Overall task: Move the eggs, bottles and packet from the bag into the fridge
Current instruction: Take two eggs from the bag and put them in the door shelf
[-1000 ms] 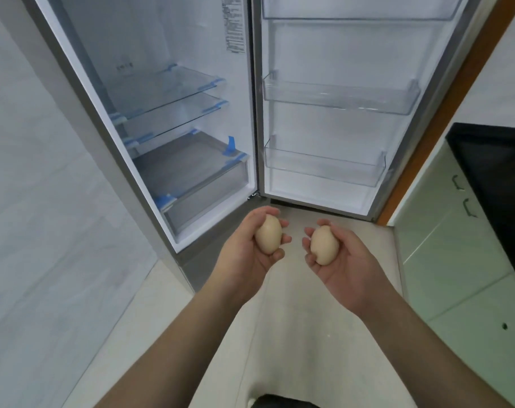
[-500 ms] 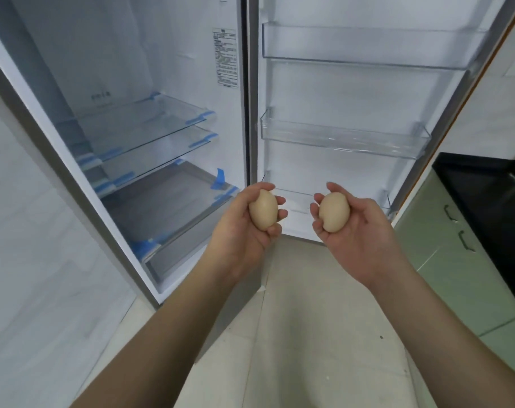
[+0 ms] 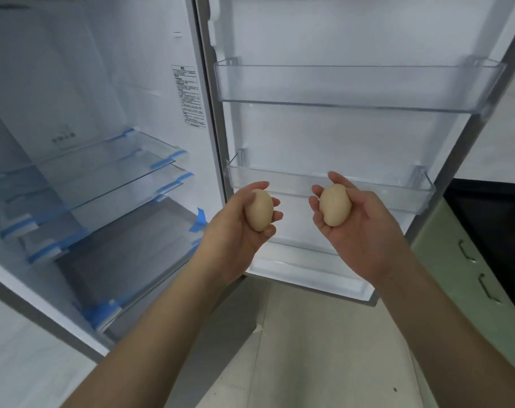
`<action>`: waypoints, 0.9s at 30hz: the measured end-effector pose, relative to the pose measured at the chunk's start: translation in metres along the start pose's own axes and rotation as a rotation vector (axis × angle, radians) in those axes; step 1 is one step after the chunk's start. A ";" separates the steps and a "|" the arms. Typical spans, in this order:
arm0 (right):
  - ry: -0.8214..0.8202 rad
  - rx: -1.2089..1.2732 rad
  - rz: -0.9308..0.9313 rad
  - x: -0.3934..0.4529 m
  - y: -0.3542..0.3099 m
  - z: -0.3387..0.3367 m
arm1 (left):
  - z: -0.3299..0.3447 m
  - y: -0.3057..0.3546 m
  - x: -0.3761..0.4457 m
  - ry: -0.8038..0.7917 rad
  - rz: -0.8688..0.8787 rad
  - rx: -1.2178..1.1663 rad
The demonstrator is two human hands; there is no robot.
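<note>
My left hand [image 3: 235, 234] holds a pale brown egg [image 3: 259, 209] with its fingers curled round it. My right hand [image 3: 365, 231] cradles a second egg [image 3: 335, 204] in curled fingers. Both eggs hover just in front of the open fridge door, level with its middle door bin [image 3: 397, 191]. The fridge [image 3: 109, 83] stands open on the left with bare glass shelves [image 3: 109, 175]. No bag, bottles or packet show in this view.
A higher clear door bin [image 3: 353, 86] and a low bin [image 3: 303, 260] line the door. A drawer cover with blue tape [image 3: 126, 245] sits low in the fridge. Green cabinets [image 3: 456, 260] and a black counter [image 3: 491, 213] stand at the right. Pale floor tiles lie below.
Both hands have risen with their eggs and moved closer to the fridge door. The view has tilted up, so the door bins sit lower in the frame.
</note>
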State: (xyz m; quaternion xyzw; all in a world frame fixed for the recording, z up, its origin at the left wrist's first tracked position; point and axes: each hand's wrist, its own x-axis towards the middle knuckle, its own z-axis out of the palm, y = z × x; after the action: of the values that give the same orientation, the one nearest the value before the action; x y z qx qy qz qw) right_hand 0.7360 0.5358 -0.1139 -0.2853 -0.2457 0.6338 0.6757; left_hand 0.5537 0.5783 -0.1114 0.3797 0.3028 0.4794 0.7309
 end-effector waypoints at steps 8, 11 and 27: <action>-0.023 -0.094 -0.029 0.055 -0.029 -0.014 | 0.006 0.001 0.051 0.006 0.113 0.230; -0.018 -0.131 -0.036 0.072 -0.035 -0.017 | 0.001 0.009 0.074 -0.072 0.142 0.288; 0.119 -0.310 -0.101 0.150 -0.036 -0.003 | -0.041 0.066 0.210 -0.403 0.089 0.804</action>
State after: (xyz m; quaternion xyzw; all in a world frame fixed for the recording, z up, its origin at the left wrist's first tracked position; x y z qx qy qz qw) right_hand 0.7756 0.6834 -0.0952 -0.4104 -0.3143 0.5353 0.6680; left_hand 0.5645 0.8015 -0.0937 0.7319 0.2999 0.2713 0.5484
